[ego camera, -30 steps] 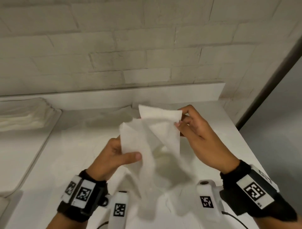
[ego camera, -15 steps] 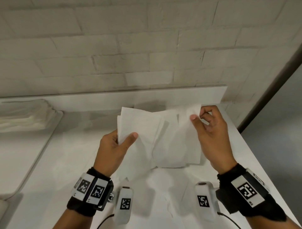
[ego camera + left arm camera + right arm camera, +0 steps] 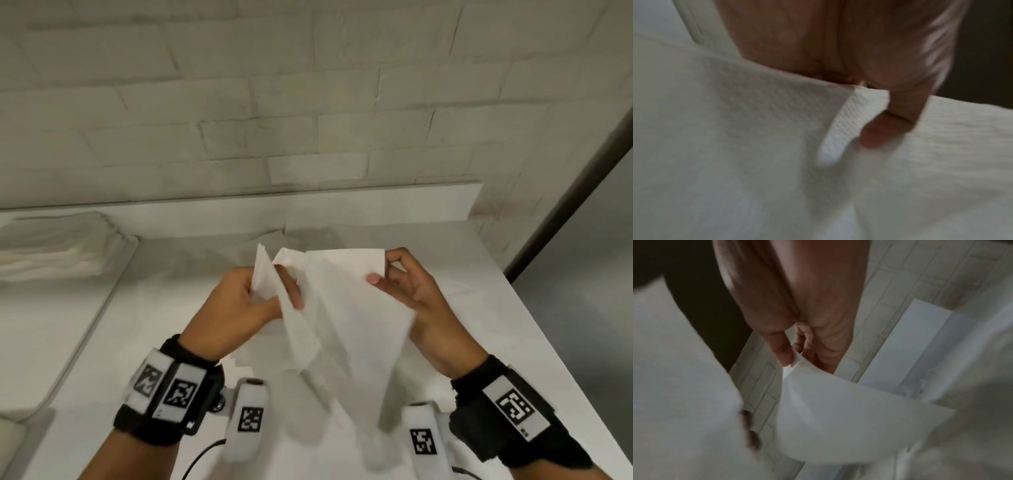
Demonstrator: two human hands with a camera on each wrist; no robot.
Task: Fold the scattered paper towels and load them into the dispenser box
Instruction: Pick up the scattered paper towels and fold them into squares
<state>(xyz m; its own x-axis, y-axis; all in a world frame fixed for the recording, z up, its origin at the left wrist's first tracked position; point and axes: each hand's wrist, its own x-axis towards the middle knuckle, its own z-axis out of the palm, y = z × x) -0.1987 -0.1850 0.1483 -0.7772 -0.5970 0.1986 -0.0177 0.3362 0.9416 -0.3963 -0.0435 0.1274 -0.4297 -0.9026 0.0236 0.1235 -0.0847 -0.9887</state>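
From above, the left hand (image 3: 236, 301) and right hand (image 3: 416, 298) each pinch a top corner of the paper towel (image 3: 339, 318), lifted above the white counter (image 3: 513, 325). Left wrist view: thumb pressing a folded edge. Right wrist view: fingertips nipping the corner, wall beyond.

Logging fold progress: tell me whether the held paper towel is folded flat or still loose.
Still loose: the paper towel hangs in uneven creases between the left hand and right hand, above the table.

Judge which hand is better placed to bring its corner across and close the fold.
Probably the right hand: its grip pinches a free top corner of the paper towel, while the left hand holds bunched layers, a steadier anchor.
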